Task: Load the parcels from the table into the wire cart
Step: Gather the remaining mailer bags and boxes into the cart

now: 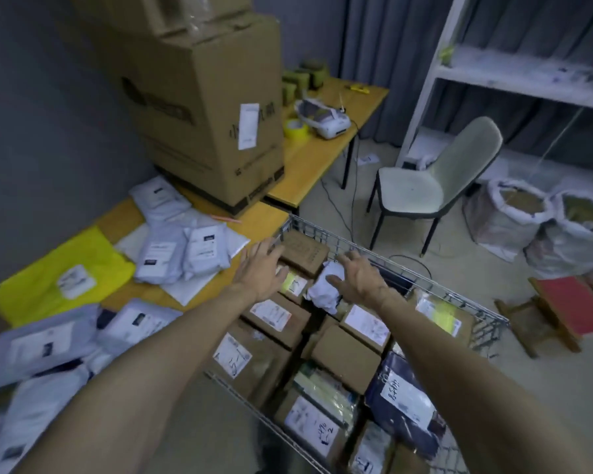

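L hand (261,268) & R hand (356,278) over 1 wire cart (391,261); fingers (271,248) on both spread, gripping nothing; cart holds approx 8 brown boxes (346,357), 1 white crumpled parcel (324,292), 1 navy bag (408,425); grey mailers (158,258) heaped on desk (264,217), too overlapped to count.

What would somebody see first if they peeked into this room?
A left hand and a right hand hover, spread open, over a wire cart packed with brown labelled boxes, at centre and lower right. On the table to the left lies a messy heap of pale mailer bags, with a tall stack of cartons behind it.
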